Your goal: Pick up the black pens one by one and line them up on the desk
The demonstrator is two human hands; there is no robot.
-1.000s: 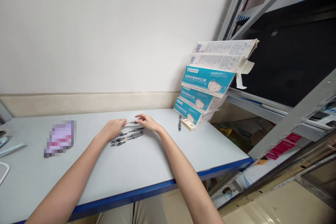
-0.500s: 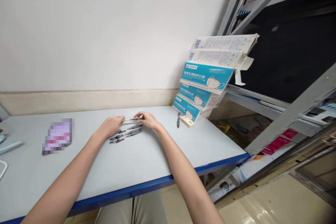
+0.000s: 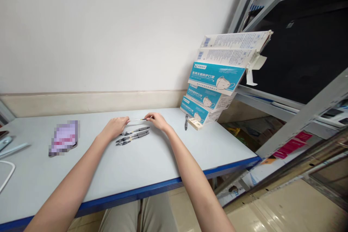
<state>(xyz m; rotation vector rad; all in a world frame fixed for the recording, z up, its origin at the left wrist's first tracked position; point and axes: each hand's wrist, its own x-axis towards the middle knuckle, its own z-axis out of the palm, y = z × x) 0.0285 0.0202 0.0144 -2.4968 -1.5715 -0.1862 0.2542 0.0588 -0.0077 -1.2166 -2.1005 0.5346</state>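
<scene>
Compared with the frame half a second earlier, the right hand (image 3: 157, 120) has moved away from the left hand (image 3: 116, 127), widening the gap and exposing more of the slim pen part (image 3: 137, 120) spanning them. Location of this part: toward the rear of the table (image 3: 130, 170), just beyond the loose pens (image 3: 135, 136); whether it touches the surface cannot be told. Its visible length is pale in the middle and darker toward the right. Right grip: thumb and fingers together, clamped on the darker end. Left grip: seen from the back, fingers apparently closed on the opposite end, with the contact itself mostly hidden. Status, as judged from present positions: handling of the slim pen part is under way and incomplete, since both hands remain engaged with it. Loose pens lie side by side nearer the front edge, released from both hands; their exact number is unclear, and whether they have been handled cannot be determined. One separate pen (image 3: 186, 123) lies well to the right, just beside a small box (image 3: 195, 124) at the foot of the stacked mask boxes (image 3: 216, 76), and is held by neither hand.
</scene>
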